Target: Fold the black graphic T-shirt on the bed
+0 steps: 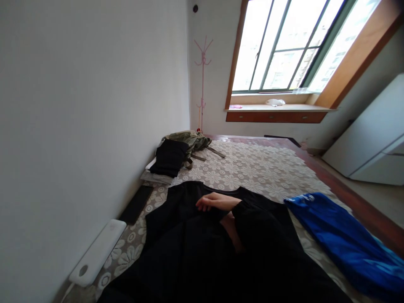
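- 1 hand (217, 202), which one is unclear, lies flat with fingers extended on a black garment (189, 248), gripping nothing.
- The garment is spread on the flower-patterned bed cover (252, 168).
- Smoothing with the flat palm should avoid bunching.

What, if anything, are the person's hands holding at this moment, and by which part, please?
The right hand lies flat on the black garment near its neckline, pressing, not gripping. The other hand is mostly hidden among the cloth, so its hold cannot be told.

My count: one black garment (189, 244) centre, one blue garment (344, 240) lower right, one clothes pile (176, 158) mid-left, one coat stand (203, 80) up top.
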Available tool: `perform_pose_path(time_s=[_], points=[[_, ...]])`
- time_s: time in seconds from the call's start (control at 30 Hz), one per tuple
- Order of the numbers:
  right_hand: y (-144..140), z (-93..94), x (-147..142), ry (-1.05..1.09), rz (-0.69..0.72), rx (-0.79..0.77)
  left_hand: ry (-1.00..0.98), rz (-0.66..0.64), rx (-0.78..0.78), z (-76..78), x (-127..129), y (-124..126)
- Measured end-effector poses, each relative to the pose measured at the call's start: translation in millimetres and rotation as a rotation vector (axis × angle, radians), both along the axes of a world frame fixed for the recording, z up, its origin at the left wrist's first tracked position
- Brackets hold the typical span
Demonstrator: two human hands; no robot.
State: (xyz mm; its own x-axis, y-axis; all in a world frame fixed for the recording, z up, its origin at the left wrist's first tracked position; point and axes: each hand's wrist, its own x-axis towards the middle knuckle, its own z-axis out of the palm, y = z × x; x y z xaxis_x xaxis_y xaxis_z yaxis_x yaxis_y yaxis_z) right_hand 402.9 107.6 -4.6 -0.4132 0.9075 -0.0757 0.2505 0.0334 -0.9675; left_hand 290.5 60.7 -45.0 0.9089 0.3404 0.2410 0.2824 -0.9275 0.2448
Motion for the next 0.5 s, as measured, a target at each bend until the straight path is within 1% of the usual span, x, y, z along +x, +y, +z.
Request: perform_pose_path(time_s=[0.03,0.07,0.1,0.13,0.17,0.23,0.27,0.3,0.33,0.4,0.43,0.5], points=[[4,-15.0,4,0.001,0.021,-0.016,0.004,-0.059,-0.005,0.1,-15,3],[6,-27.7,7,0.026,0.001,-0.024,0.007,-0.12,-0.023,-0.1,-32,7],[7,-38.0,8,0.071,-0.06,-0.028,0.008,-0.153,-0.051,-0.6,-53,13],[8,-46.2,9,0.126,-0.142,-0.034,0.0,-0.133,-0.086,-1.1,-75,21],[10,-52.5,8,0.175,-0.218,-0.043,-0.019,-0.059,-0.12,-1.4,-99,31],[13,-60.5,4,0.226,-0.309,-0.047,-0.086,0.203,-0.149,-1.2,-145,51],[14,-62.8,3,0.231,-0.325,-0.039,-0.136,0.34,-0.147,-0.5,-165,62],[15,-64.3,1,0.228,-0.327,-0.029,-0.174,0.449,-0.136,0.6,-183,71],[16,-65.1,0,0.22,-0.32,-0.02,-0.186,0.529,-0.114,2.1,-197,79],[17,-65.9,-1,0.205,-0.306,-0.004,-0.168,0.657,-0.091,5.8,-214,91],[18,-66.1,-1,0.198,-0.3,0.004,-0.14,0.709,-0.105,7.7,-218,95],[18,-67.3,0,0.165,-0.298,0.034,-0.077,0.803,-0.179,10.9,-220,100]])
